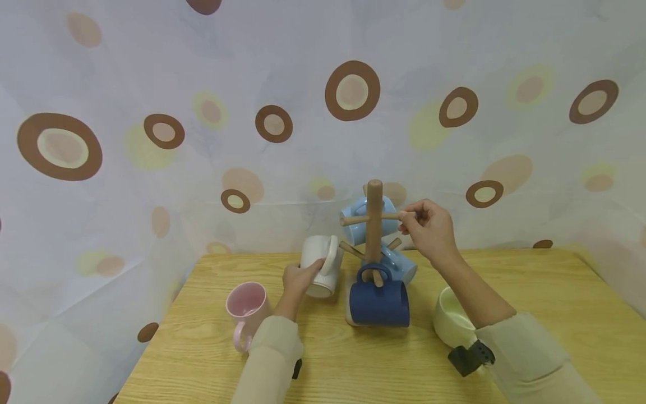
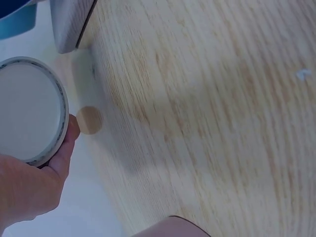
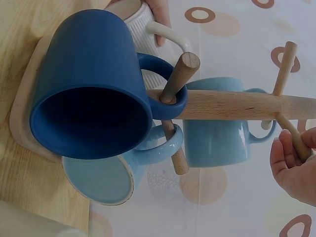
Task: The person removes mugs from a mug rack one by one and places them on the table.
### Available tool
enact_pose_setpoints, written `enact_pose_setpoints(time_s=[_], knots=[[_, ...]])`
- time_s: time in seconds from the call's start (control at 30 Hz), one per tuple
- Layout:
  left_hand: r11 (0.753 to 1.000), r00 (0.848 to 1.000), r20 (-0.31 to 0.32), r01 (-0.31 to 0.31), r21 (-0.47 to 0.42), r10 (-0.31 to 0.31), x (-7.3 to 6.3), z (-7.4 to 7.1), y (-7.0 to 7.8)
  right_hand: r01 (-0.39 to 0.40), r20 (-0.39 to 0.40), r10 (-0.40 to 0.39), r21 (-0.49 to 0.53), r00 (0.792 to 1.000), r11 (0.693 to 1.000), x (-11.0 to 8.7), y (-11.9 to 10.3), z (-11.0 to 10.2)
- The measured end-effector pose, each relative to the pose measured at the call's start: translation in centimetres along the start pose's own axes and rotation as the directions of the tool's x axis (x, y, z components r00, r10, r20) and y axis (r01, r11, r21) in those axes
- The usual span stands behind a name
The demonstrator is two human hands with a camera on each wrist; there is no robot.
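A wooden mug tree (image 1: 374, 224) stands at the table's back middle. My right hand (image 1: 429, 227) pinches the end of its upper right peg (image 3: 295, 137). With my left hand (image 1: 300, 278) I grip a white ribbed mug (image 1: 317, 255), tilted and held off the table just left of the tree; its round base (image 2: 29, 111) faces the left wrist camera. A dark blue mug (image 1: 379, 303) hangs by its handle from a low front peg. Two light blue mugs hang behind, one upper (image 3: 217, 140) and one lower (image 1: 398, 265).
On the wooden table (image 1: 353, 370), a pink mug (image 1: 247, 308) stands left of my left forearm. A cream mug (image 1: 451, 320) stands at the right, partly hidden by my right forearm. A patterned cloth (image 1: 303, 67) hangs behind the table.
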State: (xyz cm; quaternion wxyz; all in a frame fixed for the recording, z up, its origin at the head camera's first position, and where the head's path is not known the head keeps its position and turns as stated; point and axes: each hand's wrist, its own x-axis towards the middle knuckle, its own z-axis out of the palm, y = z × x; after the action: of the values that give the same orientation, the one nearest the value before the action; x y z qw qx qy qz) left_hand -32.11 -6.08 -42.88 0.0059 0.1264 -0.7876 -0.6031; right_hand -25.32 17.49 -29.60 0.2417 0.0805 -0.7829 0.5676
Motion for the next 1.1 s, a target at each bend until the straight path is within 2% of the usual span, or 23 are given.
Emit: enact_pose_setpoints(time_s=[0.23, 0.53, 0.6, 0.83, 1.1], knots=[[0.998, 1.0, -0.011, -0.009, -0.064, 0.009, -0.6, -0.2, 0.0, 0.008, 0.003, -0.008, -0.008, 1.0, 1.0, -0.1, -0.1, -0.1], [0.978, 0.996, 0.016, -0.088, -0.189, 0.092, -2.0, 1.0, 0.8, 0.051, -0.032, -0.053, -0.057, 0.998, 0.997, -0.1, 0.1, -1.4], [0.975, 0.995, 0.007, -0.098, -0.197, 0.102, -2.2, 1.0, 0.8, 0.05, -0.037, -0.053, -0.059, 0.998, 0.997, 0.0, 0.2, -1.4], [0.964, 0.988, -0.018, -0.155, -0.214, 0.155, -2.5, -0.2, -0.2, 0.025, -0.026, -0.026, -0.047, 0.999, 0.999, 0.2, 0.4, -0.8], [0.959, 0.98, -0.037, -0.198, -0.204, 0.194, -3.4, -1.9, -0.9, 0.016, -0.018, -0.016, -0.014, 1.0, 1.0, -0.2, 0.1, 0.3]])
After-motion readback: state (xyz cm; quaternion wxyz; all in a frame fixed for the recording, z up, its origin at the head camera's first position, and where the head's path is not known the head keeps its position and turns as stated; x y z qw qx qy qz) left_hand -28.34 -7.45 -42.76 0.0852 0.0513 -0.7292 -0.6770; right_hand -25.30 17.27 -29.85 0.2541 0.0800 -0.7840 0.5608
